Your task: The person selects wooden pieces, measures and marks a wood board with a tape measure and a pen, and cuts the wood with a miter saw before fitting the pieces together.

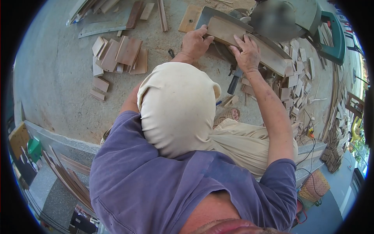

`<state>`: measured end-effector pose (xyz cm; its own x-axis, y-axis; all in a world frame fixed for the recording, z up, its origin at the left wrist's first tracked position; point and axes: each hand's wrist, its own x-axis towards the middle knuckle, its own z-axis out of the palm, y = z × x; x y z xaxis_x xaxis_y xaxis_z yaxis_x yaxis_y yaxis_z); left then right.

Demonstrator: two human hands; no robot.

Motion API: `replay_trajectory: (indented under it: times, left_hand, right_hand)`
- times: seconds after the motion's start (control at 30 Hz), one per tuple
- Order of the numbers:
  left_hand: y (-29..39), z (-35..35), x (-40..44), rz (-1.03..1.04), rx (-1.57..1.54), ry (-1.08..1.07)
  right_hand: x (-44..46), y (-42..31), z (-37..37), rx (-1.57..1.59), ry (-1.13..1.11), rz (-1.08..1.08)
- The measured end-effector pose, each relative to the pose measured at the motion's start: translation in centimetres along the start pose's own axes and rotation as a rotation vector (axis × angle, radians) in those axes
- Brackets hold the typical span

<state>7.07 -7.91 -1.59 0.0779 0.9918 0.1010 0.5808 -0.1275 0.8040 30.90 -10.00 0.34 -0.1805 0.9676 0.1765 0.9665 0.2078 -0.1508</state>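
Observation:
A wooden board (228, 31) lies against the metal fence (204, 18) of a miter saw (307, 19). At the board's left end, my left hand (194, 43) grips it with fingers over the edge and thumb on the near side. My right hand (247, 54) holds the board near its middle, fingers on its top and thumb at the near edge. The saw has a green handle (334, 37), and its round head (272, 20) looks blurred. Below the board, between my hands, a black clamp handle (233, 84) sticks out toward me.
Cut wood pieces (124, 52) lie piled on the concrete floor (58, 78) to the left. Many small offcuts (294, 78) are heaped right of the saw. My raised knee (179, 105) in beige trousers is in front. A woven basket (314, 185) and cable sit at lower right.

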Motion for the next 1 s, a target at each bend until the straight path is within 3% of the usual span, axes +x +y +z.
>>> replay_trajectory:
  times: [0.13,0.23,0.3,0.37,0.43,0.5,0.57,0.67,0.77,0.9,1.0]
  left_hand:
    - [-0.5,0.1,0.0,0.065,0.004,0.042]
    - [0.5,-1.5,0.0,-0.002,-0.058,-0.073]
    - [0.7,-3.2,-0.5,-0.185,-0.184,-0.17]
    - [-0.9,-4.7,-2.2,-0.215,-0.16,-0.111]
    - [-4.8,-4.8,-4.8,-0.244,-0.11,0.166]
    - [-9.2,-7.2,-7.3,0.083,0.357,0.418]
    - [-12.5,-8.6,-10.6,0.148,0.412,0.5]
    - [-12.0,-16.2,-13.4,-0.16,0.61,0.289]
    - [-13.3,-19.5,-14.3,-0.329,0.671,0.258]
    - [-14.6,-21.1,-13.2,-0.374,0.713,0.301]
    - [-14.3,-20.8,-11.3,-0.243,0.824,0.341]
  right_hand:
    - [0.4,0.0,0.2,0.025,0.06,-0.022]
    - [0.4,0.2,0.1,0.038,0.049,0.001]
    - [0.2,0.0,-0.1,0.044,0.05,0.009]
    - [0.3,0.0,-0.5,0.027,0.009,0.016]
    - [0.5,0.0,-0.8,0.028,0.003,0.019]
    - [0.0,0.1,-0.8,0.039,-0.013,0.007]
    - [0.1,0.1,-0.2,0.025,0.048,-0.004]
    - [0.3,0.2,0.6,0.059,0.027,0.0]
    - [0.3,0.5,0.6,0.097,0.005,-0.005]
    - [0.6,-0.4,-0.3,0.078,-0.037,0.024]
    - [-0.1,-1.0,-0.9,0.096,-0.056,0.045]
